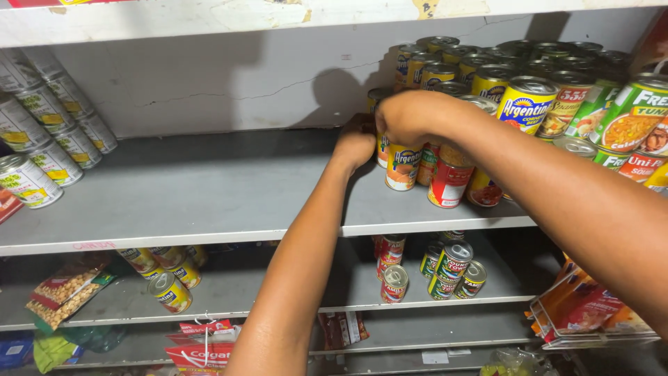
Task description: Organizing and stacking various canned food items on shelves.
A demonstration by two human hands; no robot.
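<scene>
Two hands on shelf | right hand (407,115) grips yellow can (403,166) top | left hand (355,145) grip unclear

two hands (407,115) on the middle shelf (209,202). about eight silver-and-green cans (42,125) stacked at left. four yellow cans (167,278) on the lower shelf, left; about six mixed cans (445,268) there, right. right-hand stack too crowded to count.

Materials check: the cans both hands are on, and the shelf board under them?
Cans: likely metal, given the shiny ribbed silver tops with pull tabs, wrapped in glossy printed labels. Left hand and right hand rest on the front stack. Shelf: flat grey board with a matte, scuffed painted finish; painted wood or metal, cannot tell which.
</scene>
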